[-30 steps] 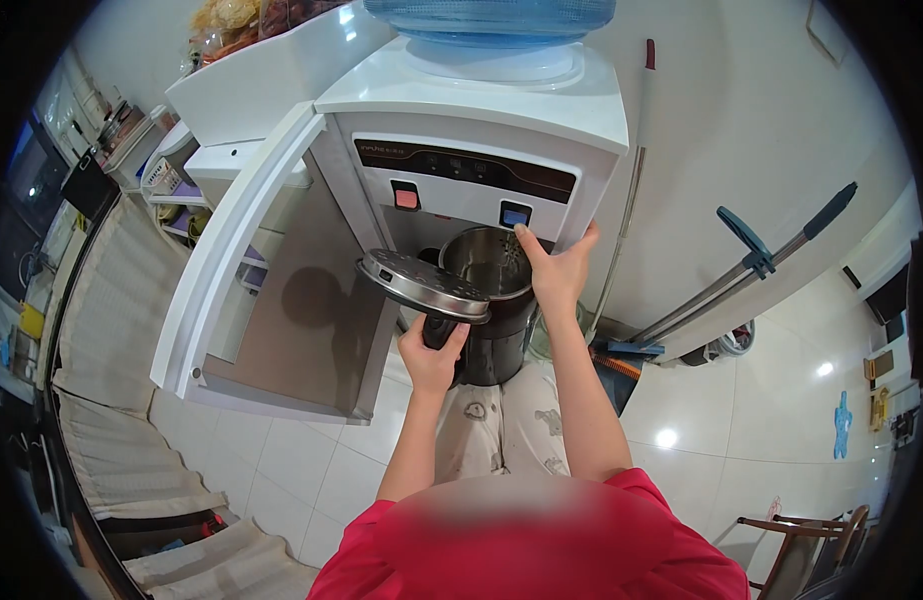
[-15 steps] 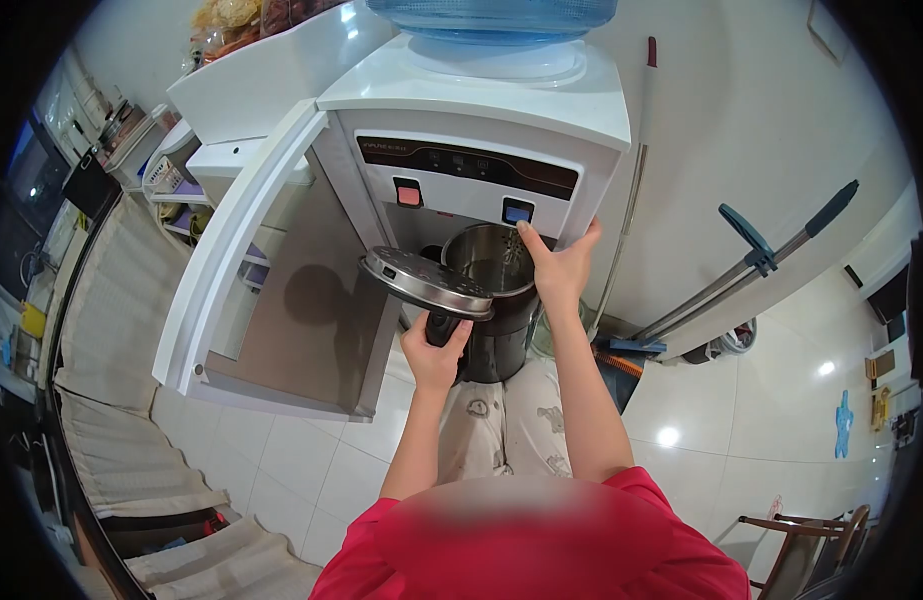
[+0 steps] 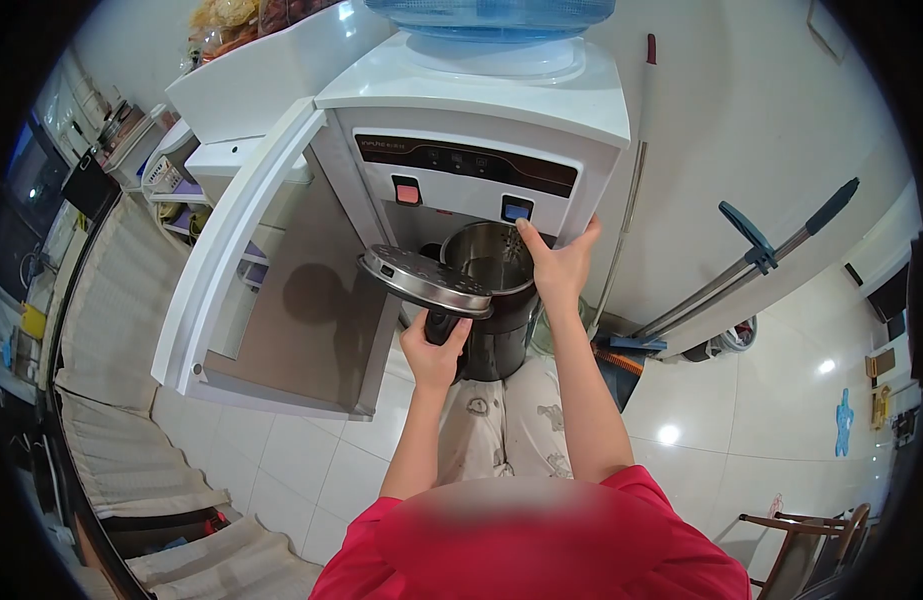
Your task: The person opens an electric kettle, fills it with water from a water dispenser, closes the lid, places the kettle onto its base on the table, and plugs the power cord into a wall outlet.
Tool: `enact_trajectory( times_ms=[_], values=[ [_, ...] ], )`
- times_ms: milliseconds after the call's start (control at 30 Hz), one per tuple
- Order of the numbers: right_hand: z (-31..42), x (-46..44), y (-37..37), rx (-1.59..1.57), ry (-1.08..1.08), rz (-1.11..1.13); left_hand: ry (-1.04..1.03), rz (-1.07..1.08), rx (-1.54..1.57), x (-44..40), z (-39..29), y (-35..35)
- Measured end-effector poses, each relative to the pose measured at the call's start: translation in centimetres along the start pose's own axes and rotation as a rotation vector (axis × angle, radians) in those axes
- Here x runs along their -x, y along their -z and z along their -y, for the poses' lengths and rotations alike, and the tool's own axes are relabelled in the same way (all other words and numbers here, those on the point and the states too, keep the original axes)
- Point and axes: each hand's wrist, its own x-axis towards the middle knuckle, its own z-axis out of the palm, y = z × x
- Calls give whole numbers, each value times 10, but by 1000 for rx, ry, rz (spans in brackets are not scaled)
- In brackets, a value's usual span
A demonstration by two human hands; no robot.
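My left hand (image 3: 436, 350) is wrapped round the black handle of a dark kettle (image 3: 499, 345), whose steel-rimmed lid (image 3: 428, 280) stands open and tilted to the left. The kettle's mouth is under the blue tap (image 3: 516, 209) of a white water dispenser (image 3: 481, 115). My right hand (image 3: 561, 262) has its thumb at the blue tap, while its fingers are spread against the dispenser's right edge. A red tap (image 3: 407, 191) is further left. The dispenser's door (image 3: 243, 245) hangs open on the left side.
A blue water bottle (image 3: 491, 18) tops the dispenser. Long-handled tools (image 3: 746, 265) lean on the right wall above a dustpan (image 3: 621, 368). A brown chair (image 3: 806, 540) is at the lower right. Curtained shelves (image 3: 106, 400) line the left.
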Motion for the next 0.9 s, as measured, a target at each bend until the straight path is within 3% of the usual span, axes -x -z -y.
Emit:
enact_trajectory(
  times_ms=[900],
  values=[
    [4, 0, 2, 3, -23, 15, -13, -4, 9, 3, -5, -3]
  ],
)
